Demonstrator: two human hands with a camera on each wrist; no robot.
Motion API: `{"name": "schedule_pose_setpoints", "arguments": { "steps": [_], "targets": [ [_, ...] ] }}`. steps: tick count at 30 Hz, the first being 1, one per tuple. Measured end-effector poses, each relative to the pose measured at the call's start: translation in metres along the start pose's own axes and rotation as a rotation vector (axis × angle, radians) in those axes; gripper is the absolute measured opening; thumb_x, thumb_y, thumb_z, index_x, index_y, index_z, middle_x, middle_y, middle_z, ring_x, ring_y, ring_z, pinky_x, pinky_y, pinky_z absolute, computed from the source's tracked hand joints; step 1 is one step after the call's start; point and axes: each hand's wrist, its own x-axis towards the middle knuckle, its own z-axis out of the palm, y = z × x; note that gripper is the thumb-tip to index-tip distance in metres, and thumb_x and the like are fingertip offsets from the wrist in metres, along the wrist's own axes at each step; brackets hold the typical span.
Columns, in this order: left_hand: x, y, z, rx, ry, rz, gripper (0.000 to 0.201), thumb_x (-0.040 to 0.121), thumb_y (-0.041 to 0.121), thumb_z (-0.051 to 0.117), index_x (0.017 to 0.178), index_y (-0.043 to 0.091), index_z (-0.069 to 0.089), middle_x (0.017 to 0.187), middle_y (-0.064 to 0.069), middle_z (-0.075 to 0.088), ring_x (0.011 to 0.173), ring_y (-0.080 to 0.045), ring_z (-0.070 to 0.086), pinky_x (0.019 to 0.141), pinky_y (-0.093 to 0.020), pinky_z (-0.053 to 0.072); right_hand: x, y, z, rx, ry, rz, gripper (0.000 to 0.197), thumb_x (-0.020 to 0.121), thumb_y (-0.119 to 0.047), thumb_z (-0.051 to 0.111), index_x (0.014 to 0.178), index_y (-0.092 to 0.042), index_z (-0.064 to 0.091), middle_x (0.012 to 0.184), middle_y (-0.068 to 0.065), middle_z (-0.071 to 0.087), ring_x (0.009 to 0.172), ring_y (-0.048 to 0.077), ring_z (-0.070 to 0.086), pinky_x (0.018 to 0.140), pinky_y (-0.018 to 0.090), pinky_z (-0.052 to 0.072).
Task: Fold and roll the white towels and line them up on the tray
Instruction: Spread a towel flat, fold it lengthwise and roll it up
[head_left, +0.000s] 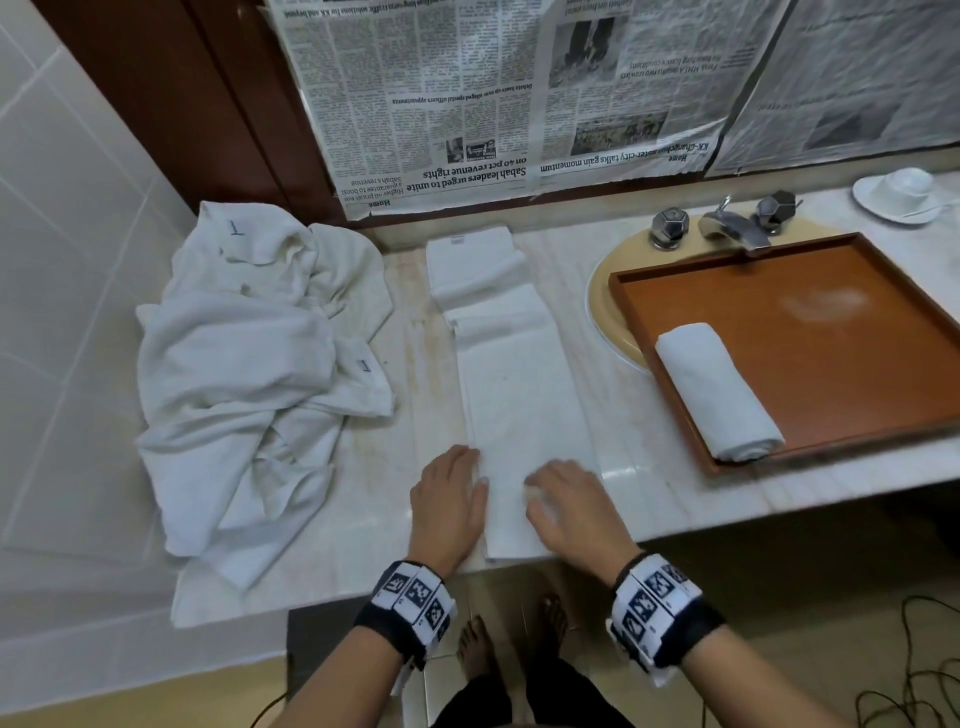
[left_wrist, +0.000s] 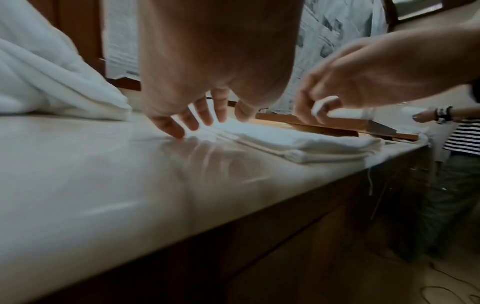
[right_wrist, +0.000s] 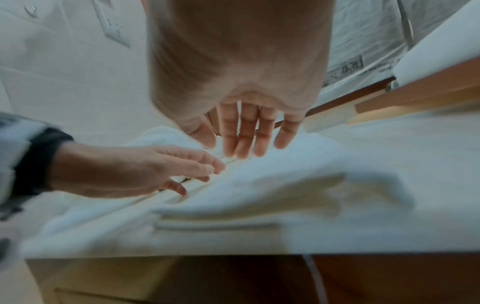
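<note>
One rolled towel (head_left: 719, 391) on tray (head_left: 857, 364), one folded strip (head_left: 519, 395), two hands flat, fingers straight

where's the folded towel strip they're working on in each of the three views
Head: the folded towel strip runs up the counter's middle, its near end under both hands.
Left wrist: it lies flat, right of centre, beyond the left hand's fingers.
Right wrist: it fills the lower middle, below the right hand's fingers.
Shared landmark: the wooden tray, whose edge shows at and.
</note>
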Motion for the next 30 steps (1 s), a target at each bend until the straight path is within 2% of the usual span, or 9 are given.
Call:
{"name": "schedule_pose_setpoints", "arguments": {
  "steps": [2, 4, 6, 9, 14, 18, 22, 27, 30],
  "targets": [
    [0.005, 0.02, 0.012, 0.072, -0.062, -0.02, 0.048, 0.105, 0.04, 0.032, 0.153, 0.034, 0.028, 0.162, 0.012, 0.02, 0.149, -0.017, 0.016, 0.116, -0.047, 0.02, 0.016, 0.011, 0.008, -0.102, 0.019, 0.027, 0.053, 0.095, -0.039, 0.033, 0.137, -0.014, 0.053, 0.141, 0.004, 0.052, 0.132, 0.021, 0.045, 0.11, 0.039, 0.035],
    [0.01, 0.031, 0.025, 0.151, -0.122, -0.045, 0.052, 0.107, 0.042, 0.02, 0.157, 0.038, 0.01, 0.165, 0.019, 0.0, 0.153, -0.017, -0.004, 0.12, -0.05, 0.005, 0.027, 0.016, 0.023, -0.195, -0.125, 0.032, 0.059, 0.1, -0.039, 0.022, 0.154, -0.016, 0.028, 0.162, -0.001, 0.023, 0.15, 0.019, 0.018, 0.121, 0.038, 0.011],
    [0.012, 0.031, 0.034, 0.217, -0.132, -0.086, 0.053, 0.107, 0.043, 0.015, 0.158, 0.039, 0.002, 0.163, 0.021, -0.01, 0.153, -0.019, -0.012, 0.12, -0.049, -0.005, 0.03, 0.024, 0.033, -0.28, -0.188, 0.038, 0.059, 0.103, -0.042, 0.014, 0.158, -0.019, 0.016, 0.163, -0.006, 0.005, 0.152, 0.017, 0.006, 0.122, 0.04, 0.0],
    [0.008, 0.024, 0.036, 0.259, -0.088, -0.124, 0.053, 0.106, 0.048, 0.012, 0.157, 0.043, -0.003, 0.161, 0.023, -0.015, 0.152, -0.018, -0.015, 0.118, -0.045, -0.016, 0.023, 0.042, 0.031, -0.338, -0.195, 0.08, 0.06, 0.104, -0.049, 0.012, 0.158, -0.022, 0.012, 0.164, -0.008, 0.002, 0.152, 0.015, 0.003, 0.119, 0.044, 0.001],
    [0.005, 0.019, 0.038, 0.287, -0.075, -0.24, 0.058, 0.099, 0.055, 0.0, 0.155, 0.044, -0.012, 0.16, 0.024, -0.022, 0.151, -0.017, -0.02, 0.118, -0.054, -0.014, 0.021, 0.058, 0.017, -0.306, -0.075, 0.237, 0.068, 0.096, -0.048, -0.004, 0.157, -0.017, -0.002, 0.163, -0.005, -0.01, 0.151, 0.014, -0.008, 0.119, 0.044, -0.01],
    [-0.004, 0.03, 0.043, 0.281, -0.08, -0.263, 0.059, 0.096, 0.057, -0.005, 0.153, 0.046, -0.014, 0.16, 0.026, -0.021, 0.149, -0.016, -0.025, 0.116, -0.056, -0.019, 0.017, 0.036, 0.026, -0.244, -0.134, 0.075, 0.064, 0.101, -0.045, 0.007, 0.156, -0.013, 0.011, 0.163, -0.001, 0.003, 0.152, 0.017, 0.002, 0.119, 0.045, -0.003],
    [0.006, 0.034, 0.042, 0.293, -0.059, -0.323, 0.056, 0.098, 0.056, -0.002, 0.153, 0.049, -0.012, 0.16, 0.026, -0.017, 0.15, -0.016, -0.022, 0.115, -0.058, -0.018, 0.027, 0.047, 0.029, -0.256, -0.174, 0.08, 0.063, 0.103, -0.043, 0.017, 0.154, -0.008, 0.025, 0.162, 0.005, 0.019, 0.15, 0.019, 0.018, 0.118, 0.046, 0.007],
    [0.028, 0.032, 0.036, 0.261, -0.066, -0.403, 0.051, 0.102, 0.056, 0.002, 0.15, 0.055, -0.014, 0.16, 0.026, -0.02, 0.151, -0.02, -0.02, 0.113, -0.063, -0.019, 0.043, 0.065, 0.012, -0.239, -0.143, 0.113, 0.073, 0.093, -0.049, -0.008, 0.157, -0.014, -0.003, 0.162, -0.005, -0.012, 0.151, 0.011, -0.009, 0.12, 0.039, -0.012],
    [0.036, 0.029, 0.028, 0.21, -0.092, -0.422, 0.052, 0.102, 0.057, 0.007, 0.151, 0.054, -0.011, 0.161, 0.023, -0.019, 0.151, -0.021, -0.021, 0.114, -0.065, -0.016, 0.039, 0.079, -0.001, -0.198, -0.102, 0.13, 0.074, 0.092, -0.047, -0.007, 0.157, -0.016, 0.009, 0.165, -0.004, 0.0, 0.151, 0.012, -0.001, 0.122, 0.037, -0.004]
  ]
}}
